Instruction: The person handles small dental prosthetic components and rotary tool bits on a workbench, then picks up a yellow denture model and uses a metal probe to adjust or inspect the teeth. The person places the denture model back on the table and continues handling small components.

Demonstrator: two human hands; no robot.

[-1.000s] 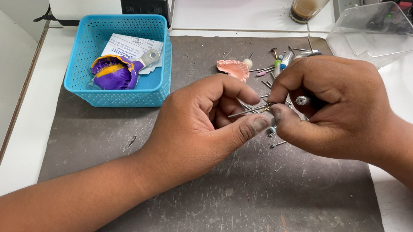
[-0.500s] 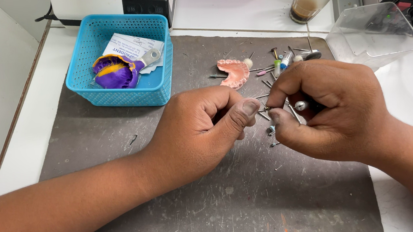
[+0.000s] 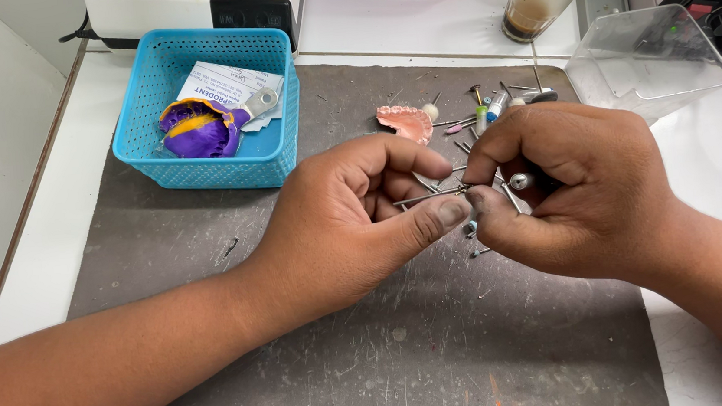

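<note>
Now the hands sit slightly lower over the grey mat (image 3: 208, 242) than before. Left hand (image 3: 354, 221) and right hand (image 3: 573, 189), fingers curled narrow, pinch a thin metal bur (image 3: 430, 196) between them, near the pink denture (image 3: 406, 121).

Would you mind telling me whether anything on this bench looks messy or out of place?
Yes: small burs lie scattered loose on the scratched grey mat beside a pink denture piece, not in any holder. Nothing looks spilled.
</note>
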